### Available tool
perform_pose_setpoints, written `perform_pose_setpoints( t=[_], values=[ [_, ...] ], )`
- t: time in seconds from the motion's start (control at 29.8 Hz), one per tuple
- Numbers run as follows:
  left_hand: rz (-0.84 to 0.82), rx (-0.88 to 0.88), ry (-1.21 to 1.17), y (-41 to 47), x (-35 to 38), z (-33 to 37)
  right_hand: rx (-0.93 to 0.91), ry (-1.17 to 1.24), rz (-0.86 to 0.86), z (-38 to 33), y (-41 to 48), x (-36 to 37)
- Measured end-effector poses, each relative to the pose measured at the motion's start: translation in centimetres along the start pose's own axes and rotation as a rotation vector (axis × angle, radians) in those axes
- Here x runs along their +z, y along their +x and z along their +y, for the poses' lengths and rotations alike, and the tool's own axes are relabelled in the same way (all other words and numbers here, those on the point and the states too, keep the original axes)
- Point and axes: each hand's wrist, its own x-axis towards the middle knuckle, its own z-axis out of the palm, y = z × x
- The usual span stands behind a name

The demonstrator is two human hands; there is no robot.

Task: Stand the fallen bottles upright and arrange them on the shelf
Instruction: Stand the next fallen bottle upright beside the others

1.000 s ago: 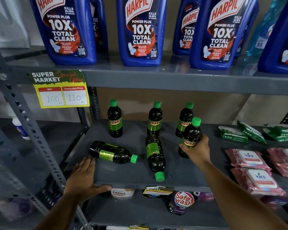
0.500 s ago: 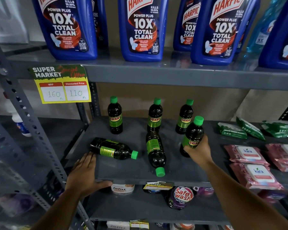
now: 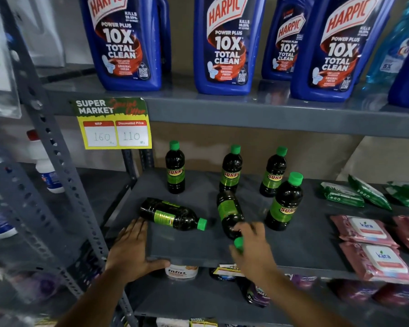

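Dark bottles with green caps and "SUNNY" labels stand on the grey middle shelf [image 3: 198,249]. Three stand upright at the back: one on the left [image 3: 175,171], one in the middle [image 3: 230,173] and one on the right [image 3: 273,175]. A fourth upright bottle [image 3: 285,204] stands in front of them, on its own. One fallen bottle [image 3: 168,217] lies on its side, cap to the right. Another fallen bottle [image 3: 229,213] lies with its cap toward me. My right hand [image 3: 255,253] curls around that bottle's neck by the cap. My left hand [image 3: 132,251] rests flat on the shelf's front left edge.
Big blue Harpic bottles [image 3: 224,46] line the shelf above, and a price tag [image 3: 115,125] hangs from its edge. Green packets [image 3: 342,194] and pink Kara wipe packs [image 3: 366,230] fill the right of the middle shelf. A perforated grey upright [image 3: 57,161] runs down the left. More goods sit below.
My right hand has let go of the front upright bottle, which now stands alone, and has moved down and left onto the neck of the middle fallen bottle. My left hand stays put.
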Motion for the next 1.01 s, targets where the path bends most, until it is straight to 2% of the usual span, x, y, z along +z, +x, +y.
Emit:
perform_pose_setpoints(
  t=[0.1,0.17,0.34,0.57,0.67,0.8,1.01],
  values=[
    [-0.007,-0.006,-0.006,0.0,0.2,-0.3,-0.125,-0.003,0.220,-1.2,3.1,-3.8],
    [-0.001,0.000,0.005,0.1,0.2,-0.2,-0.174,-0.049,0.273,-2.6,6.0,-6.3],
    [-0.010,-0.015,0.032,-0.1,0.1,0.2,-0.159,-0.087,0.147,-4.7,11.2,-8.3],
    [-0.025,-0.005,0.040,0.0,-0.5,0.5,-0.087,-0.032,-0.050,-3.4,13.7,-7.1],
    [-0.019,-0.013,0.034,-0.1,-0.5,0.4,-0.041,0.048,-0.009,-3.7,14.2,-6.1],
    [-0.022,-0.022,0.032,-0.1,-0.5,0.5,-0.022,0.040,0.060,-4.4,14.3,-5.0],
    [-0.035,-0.026,0.036,-0.2,-0.6,0.5,-0.043,-0.025,0.027,-4.1,14.1,-4.4]
  ],
)
